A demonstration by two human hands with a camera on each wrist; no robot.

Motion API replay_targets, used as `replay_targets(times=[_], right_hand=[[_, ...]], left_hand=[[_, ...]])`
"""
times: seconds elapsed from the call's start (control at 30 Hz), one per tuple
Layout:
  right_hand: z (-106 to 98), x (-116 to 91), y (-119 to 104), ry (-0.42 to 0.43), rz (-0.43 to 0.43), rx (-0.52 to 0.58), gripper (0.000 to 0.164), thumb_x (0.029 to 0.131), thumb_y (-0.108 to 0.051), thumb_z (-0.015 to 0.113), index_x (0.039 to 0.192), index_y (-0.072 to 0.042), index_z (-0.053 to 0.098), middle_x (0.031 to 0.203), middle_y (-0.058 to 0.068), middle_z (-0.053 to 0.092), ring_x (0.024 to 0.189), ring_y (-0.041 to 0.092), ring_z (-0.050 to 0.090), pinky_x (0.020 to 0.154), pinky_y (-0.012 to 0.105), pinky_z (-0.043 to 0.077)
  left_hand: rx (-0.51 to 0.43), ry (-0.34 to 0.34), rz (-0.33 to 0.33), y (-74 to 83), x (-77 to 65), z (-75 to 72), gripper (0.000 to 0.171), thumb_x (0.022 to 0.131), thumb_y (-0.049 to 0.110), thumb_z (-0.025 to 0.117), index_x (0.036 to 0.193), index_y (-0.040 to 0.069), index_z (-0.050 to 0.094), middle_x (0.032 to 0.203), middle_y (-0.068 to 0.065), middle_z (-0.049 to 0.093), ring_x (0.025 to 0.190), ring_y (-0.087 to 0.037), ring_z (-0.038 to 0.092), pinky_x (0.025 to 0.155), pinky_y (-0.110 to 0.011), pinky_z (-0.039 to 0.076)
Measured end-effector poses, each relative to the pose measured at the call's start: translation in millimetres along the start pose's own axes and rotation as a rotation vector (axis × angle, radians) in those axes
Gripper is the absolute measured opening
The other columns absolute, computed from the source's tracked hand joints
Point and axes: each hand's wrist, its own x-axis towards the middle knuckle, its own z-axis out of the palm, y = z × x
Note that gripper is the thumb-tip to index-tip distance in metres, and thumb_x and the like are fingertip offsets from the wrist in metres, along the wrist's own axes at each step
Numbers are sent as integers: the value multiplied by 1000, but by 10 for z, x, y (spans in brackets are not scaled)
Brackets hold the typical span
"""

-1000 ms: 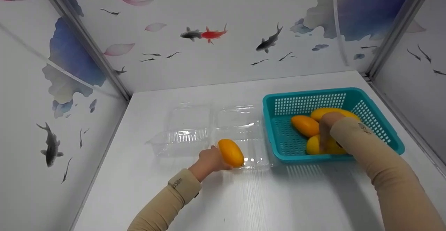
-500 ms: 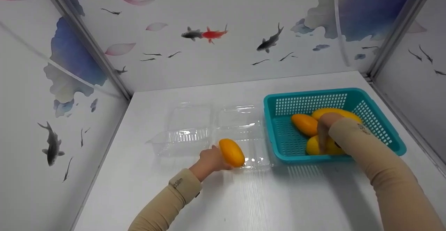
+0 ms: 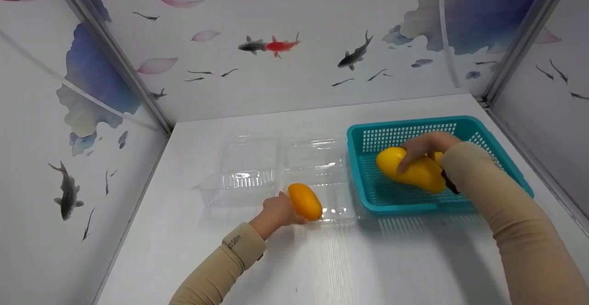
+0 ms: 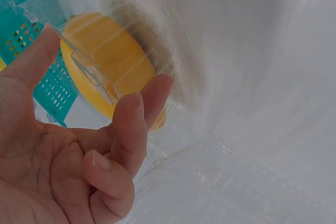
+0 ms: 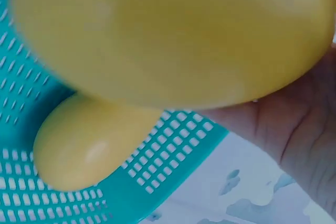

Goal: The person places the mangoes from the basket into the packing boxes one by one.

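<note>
My right hand (image 3: 428, 145) grips a large yellow mango (image 3: 416, 172) and holds it over the teal basket (image 3: 391, 210). In the right wrist view this mango fills the top, and another mango (image 5: 94, 145) lies in the basket below. Low at the centre, my left hand (image 3: 280, 210) pinches the near edge of the right-hand clear plastic container (image 3: 339, 199). An orange-yellow mango (image 3: 305, 202) sits in that container; in the left wrist view it shows through the clear wall, beyond my fingertips (image 4: 157, 90). The held mango and right hand mostly hide the basket's other fruit.
A second clear container (image 3: 237, 187) stands open to the left, its lid leaning back. The white table (image 3: 349, 263) is bounded by printed panels, with the back wall (image 3: 313, 10) behind the containers and basket.
My right hand has lifted the yellow mango from the basket's front and moved it up and slightly left. The left hand and its container have stayed in place.
</note>
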Motion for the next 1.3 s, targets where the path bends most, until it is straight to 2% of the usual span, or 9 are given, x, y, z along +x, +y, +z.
replay_targets(times=[0.07, 0.2, 0.4, 0.57, 0.63, 0.77, 1.0, 1.2, 1.3], right_hand=[[-34, -22, -71, 38, -107, -58, 85, 68, -61, 67, 125, -6, 38, 111, 14, 52, 94, 30, 50, 76, 43, 46], [-76, -53, -201, 121, -226, -13, 82, 71, -63, 63, 124, -7, 35, 111, 12, 50, 96, 28, 49, 81, 42, 41], [-62, -53, -415, 187, -281, 108, 86, 73, -64, 61, 130, -7, 30, 117, 13, 46, 103, 29, 44, 87, 45, 38], [62, -59, -671, 233, -314, 133, 82, 73, -64, 60, 127, -9, 33, 111, 12, 48, 99, 28, 46, 84, 40, 39], [125, -61, -794, 253, -310, 151, 82, 71, -66, 60, 125, -10, 34, 110, 11, 49, 97, 27, 48, 82, 38, 39], [250, -56, -1058, 271, -315, 209, 83, 70, -66, 61, 126, -12, 32, 108, 11, 50, 94, 26, 50, 81, 35, 42], [539, 50, -1481, 269, -303, 354, 79, 74, -57, 65, 128, -12, 29, 110, 11, 49, 94, 26, 52, 77, 35, 47], [830, 200, -1679, 289, -245, 387, 81, 74, -52, 68, 131, -13, 25, 111, 9, 49, 96, 25, 53, 79, 37, 48], [947, 259, -1717, 313, -210, 356, 84, 74, -49, 70, 133, -11, 24, 110, 10, 49, 95, 25, 53, 80, 40, 49]], left_hand=[[3, -1, -4, -3, 3, 2, 77, 71, 51, 71, 117, -8, 52, 110, -22, 59, 82, -32, 57, 79, -43, 43], [9, 3, -7, 2, -7, -4, 78, 70, 51, 71, 118, -8, 51, 110, -22, 59, 81, -32, 57, 78, -43, 43], [26, 6, -1, 11, -20, -5, 74, 70, 51, 72, 114, -7, 53, 99, -19, 60, 77, -31, 56, 75, -41, 44], [51, 14, -10, 15, -24, 9, 81, 71, 51, 71, 119, -9, 49, 112, -21, 58, 86, -35, 59, 79, -43, 44], [65, 15, -15, 16, -22, 12, 85, 70, 52, 70, 122, -11, 46, 115, -22, 56, 88, -36, 59, 80, -44, 45], [51, 10, -17, 16, -12, 7, 84, 70, 51, 71, 121, -10, 47, 114, -22, 56, 88, -35, 58, 80, -44, 44], [11, -14, -16, -9, 7, 2, 81, 70, 50, 72, 122, -8, 49, 123, -24, 52, 95, -37, 56, 86, -46, 41], [-18, -10, 9, -16, 13, 0, 69, 69, 48, 74, 112, -3, 56, 108, -21, 60, 83, -33, 56, 81, -45, 43], [-35, -11, 15, -22, 21, 1, 64, 70, 46, 74, 110, -1, 57, 107, -20, 60, 86, -33, 56, 82, -47, 42]])
